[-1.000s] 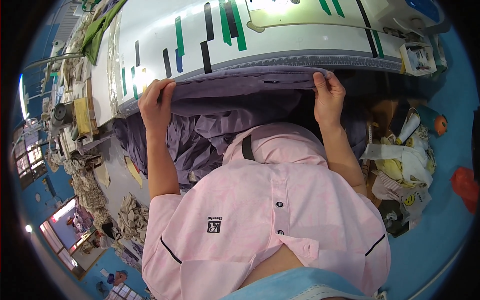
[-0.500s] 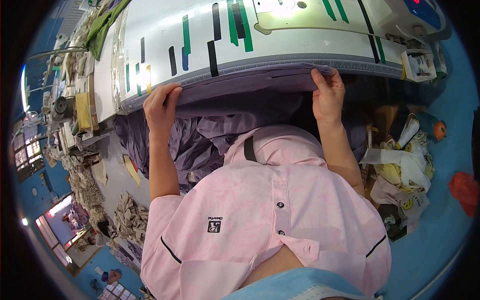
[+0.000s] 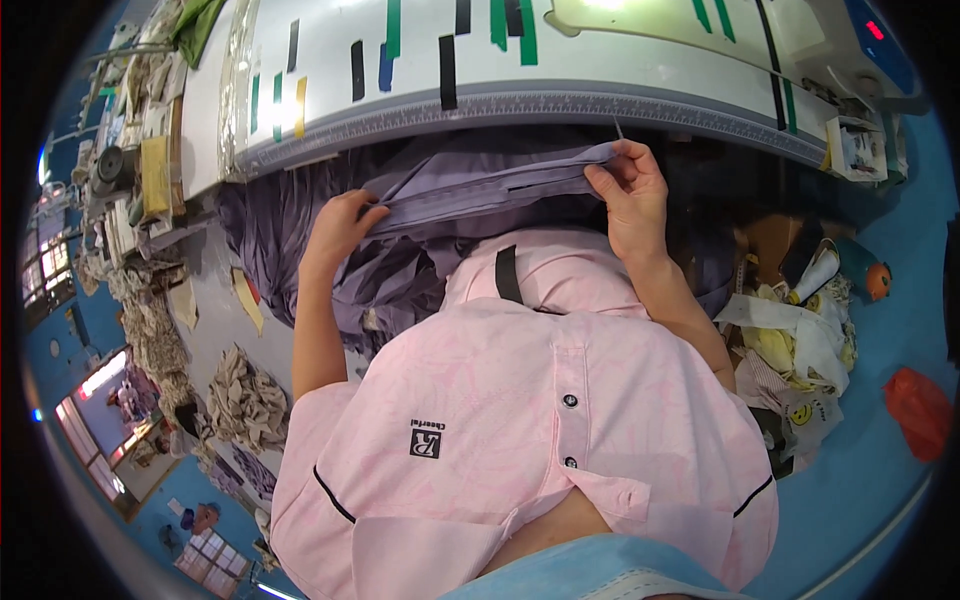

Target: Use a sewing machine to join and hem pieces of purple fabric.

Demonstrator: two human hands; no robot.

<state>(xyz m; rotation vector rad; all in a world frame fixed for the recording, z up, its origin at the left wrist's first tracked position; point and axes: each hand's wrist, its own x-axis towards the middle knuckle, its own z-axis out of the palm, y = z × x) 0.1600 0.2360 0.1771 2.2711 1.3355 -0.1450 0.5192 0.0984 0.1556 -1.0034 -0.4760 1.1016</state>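
Observation:
A strip of purple fabric (image 3: 460, 204), folded lengthwise with a seam or slit along it, is stretched between my hands just off the front edge of the table. My left hand (image 3: 338, 232) pinches its left end between thumb and fingers. At the other end, my right hand (image 3: 637, 205) grips the fabric between thumb and forefinger. A thin pointed metal tip (image 3: 618, 130) sticks up beside the right fingers; the rest of that tool is hidden. More of the purple cloth (image 3: 270, 235) hangs in bunched folds below, over my lap.
Ahead lies a white sewing table (image 3: 330, 30) with a ruler strip (image 3: 480, 105) along its front edge and several coloured tape strips. A pale machine bed (image 3: 640, 18) sits on it. A small white box (image 3: 858, 145) is at the right corner; scraps and bags (image 3: 790, 350) lie below.
Both hands have drawn the fabric strip off the table's front edge, toward my body. It now hangs slightly tilted, right end higher. The thin metal tip has come into sight by the right hand.

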